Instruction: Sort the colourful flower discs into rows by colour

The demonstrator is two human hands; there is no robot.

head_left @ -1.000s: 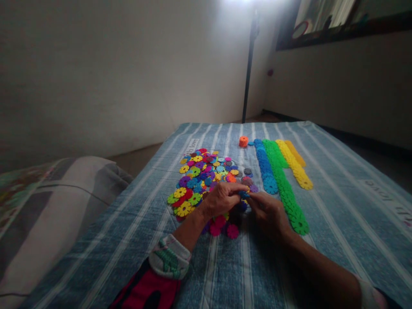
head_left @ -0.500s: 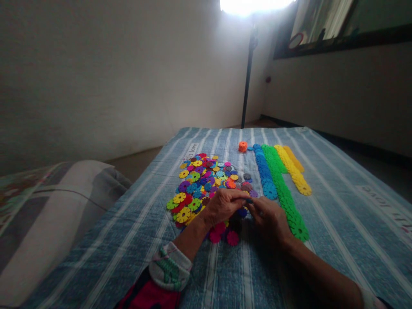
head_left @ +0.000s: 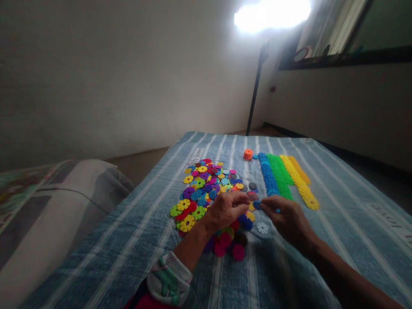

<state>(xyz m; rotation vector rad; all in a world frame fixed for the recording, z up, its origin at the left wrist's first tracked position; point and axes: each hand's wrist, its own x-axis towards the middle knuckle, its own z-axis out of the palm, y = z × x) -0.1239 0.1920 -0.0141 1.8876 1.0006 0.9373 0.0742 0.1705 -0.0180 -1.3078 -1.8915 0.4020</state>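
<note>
My right hand pinches a dark blue flower-shaped disc between thumb and fingertips, and a bit of brighter blue shows among its curled fingers. Across a small gap, my left hand hovers over the right side of a mixed pile of colourful flower discs. Its thumb and forefinger are slightly apart, with nothing visible between them; the other fingers are hidden. A pale flower disc lies on the cloth below the hands. Beyond my right hand runs an overlapping row of blue discs.
Beside the blue row lie green discs, yellow discs and an amber row. An orange stack stands at the far side. A striped blue cloth covers the surface. Behind it stands a lit lamp.
My hands have drawn apart; the right moved right, keeping the blue disc. The pale disc now shows on the cloth between them. The whole view has shifted slightly.
</note>
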